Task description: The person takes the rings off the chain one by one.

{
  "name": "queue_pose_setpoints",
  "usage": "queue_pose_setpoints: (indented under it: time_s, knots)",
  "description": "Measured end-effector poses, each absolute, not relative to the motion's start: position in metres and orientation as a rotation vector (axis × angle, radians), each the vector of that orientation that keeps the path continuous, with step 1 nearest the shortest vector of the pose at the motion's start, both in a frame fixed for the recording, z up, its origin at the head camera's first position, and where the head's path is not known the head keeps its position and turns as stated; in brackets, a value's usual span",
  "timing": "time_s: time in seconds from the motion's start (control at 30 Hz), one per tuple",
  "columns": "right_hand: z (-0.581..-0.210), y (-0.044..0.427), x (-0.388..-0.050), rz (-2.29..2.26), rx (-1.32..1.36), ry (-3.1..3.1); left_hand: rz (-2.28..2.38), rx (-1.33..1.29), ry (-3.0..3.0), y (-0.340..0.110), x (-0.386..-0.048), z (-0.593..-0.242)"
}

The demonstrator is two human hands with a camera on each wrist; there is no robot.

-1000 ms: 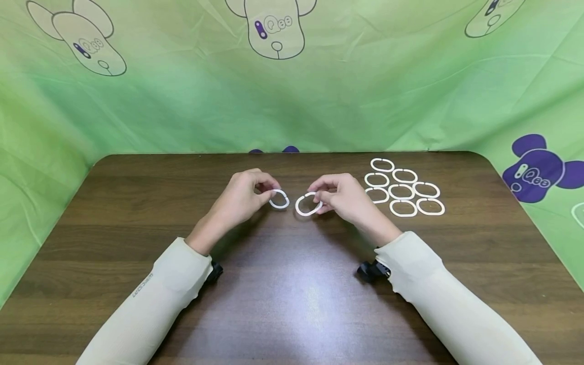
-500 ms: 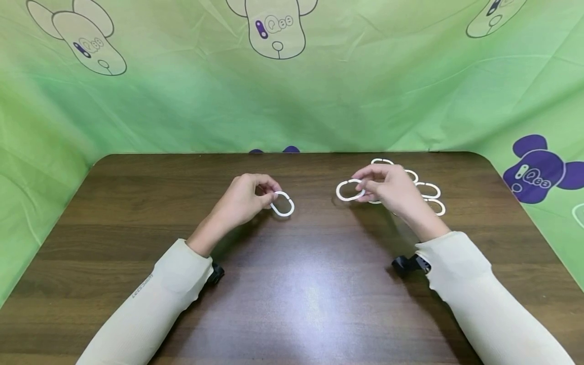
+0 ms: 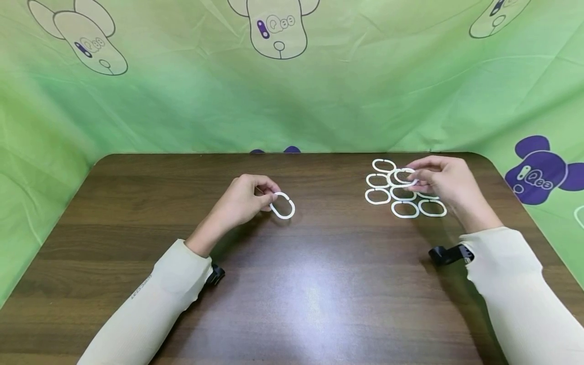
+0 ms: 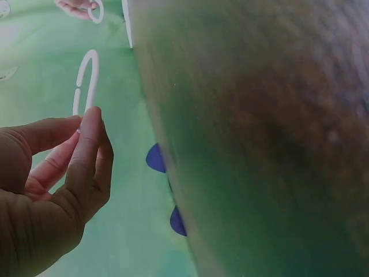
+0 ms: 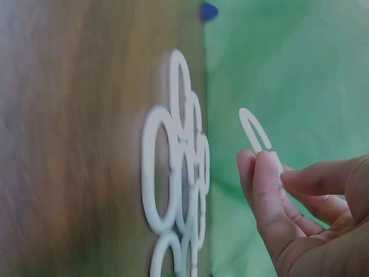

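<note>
My left hand (image 3: 244,197) pinches a white oval split ring (image 3: 294,208) between thumb and fingertips, left of the table's middle. The left wrist view shows this ring (image 4: 95,75) standing upright, its small gap on the thumb side. Over at the right, my right hand (image 3: 444,185) pinches a second white oval split ring (image 3: 396,177) by one end. It is held above a group of similar rings (image 3: 405,217) and partly overlaps them in the head view. In the right wrist view the held ring (image 5: 248,128) is apart from those lying on the table.
Several white rings lie flat at the far right of the brown wooden table (image 3: 182,167), some touching. A green printed cloth (image 3: 191,101) hangs behind the table's far edge and along its sides. A black wrist mount (image 3: 449,255) sits under the right sleeve.
My right hand has carried its ring from beside the left one to over the group on the right. The left hand stays nearly in place, its ring tipped slightly lower.
</note>
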State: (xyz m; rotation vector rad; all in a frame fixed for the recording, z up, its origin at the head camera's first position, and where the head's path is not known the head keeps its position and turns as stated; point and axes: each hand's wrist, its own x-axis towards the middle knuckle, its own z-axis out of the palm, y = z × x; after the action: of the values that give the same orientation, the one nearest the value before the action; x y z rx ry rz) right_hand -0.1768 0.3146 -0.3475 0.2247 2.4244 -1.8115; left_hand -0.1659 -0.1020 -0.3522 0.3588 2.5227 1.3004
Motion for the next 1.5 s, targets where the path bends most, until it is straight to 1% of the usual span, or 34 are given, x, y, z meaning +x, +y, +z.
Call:
queue_pose_setpoints:
  time_s: [0.17, 0.3, 0.67, 1.13, 1.5]
  knots:
    - [-0.348, 0.337, -0.181, -1.867, 0.366, 2.393, 1.308, 0.346, 2.508, -0.102, -0.166, -0.353]
    - [-0.349, 0.350, -0.185, -1.778, 0.425, 2.450, 1.314, 0.338, 2.500, -0.102, -0.166, -0.353]
    - [-0.358, 0.375, -0.198, -1.653, 0.493, 2.524, 1.291, 0.343, 2.514, -0.102, -0.166, -0.353]
    - [-0.374, 0.389, -0.201, -1.485, 0.564, 2.606, 1.300, 0.356, 2.498, -0.100, -0.166, -0.355]
    - [-0.379, 0.389, -0.205, -1.361, 0.555, 2.691, 1.288, 0.346, 2.505, -0.100, -0.167, -0.354]
